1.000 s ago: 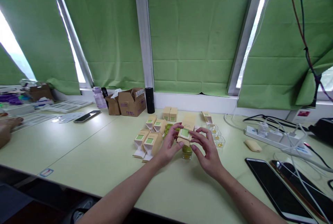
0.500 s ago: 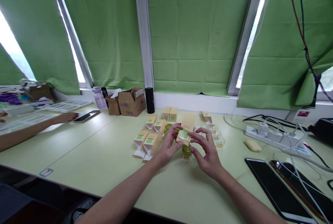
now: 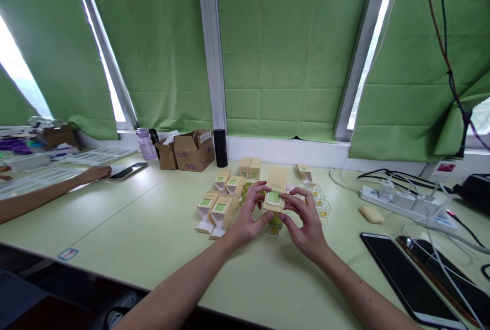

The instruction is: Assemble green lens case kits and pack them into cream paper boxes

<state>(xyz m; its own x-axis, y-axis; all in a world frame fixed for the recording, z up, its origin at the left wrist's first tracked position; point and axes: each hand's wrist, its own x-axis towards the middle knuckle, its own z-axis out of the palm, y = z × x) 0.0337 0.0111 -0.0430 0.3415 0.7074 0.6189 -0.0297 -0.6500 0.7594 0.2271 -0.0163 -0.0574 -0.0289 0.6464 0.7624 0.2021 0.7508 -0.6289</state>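
Note:
Between my hands is a small kraft cardboard box (image 3: pixel 277 182) with a green window or label and a raised flap. My left hand (image 3: pixel 250 213) pinches its left side, thumb at the lower edge. From the right, my right hand (image 3: pixel 305 225) grips the same box with its fingertips. Directly under the box, a small clear jar (image 3: pixel 274 228) with green contents stands on the table, its upper part hidden by the box. Several like boxes (image 3: pixel 225 209) with open flaps lie left of my left hand. Green items (image 3: pixel 247 188) show partly behind that hand.
Two upright boxes (image 3: pixel 250 167) stand behind. Clear cups (image 3: pixel 323 209) with yellow centres sit right of my right hand. Further right are a power strip (image 3: pixel 406 205), cables and a phone (image 3: pixel 406 274). Cartons (image 3: pixel 194 151) stand at the back; another person's arm (image 3: pixel 46 193) reaches in left.
The box between my hands has shifted slightly right and levelled a little over the jar. My fingers have moved in slightly around it. The other person's hand has moved slightly left.

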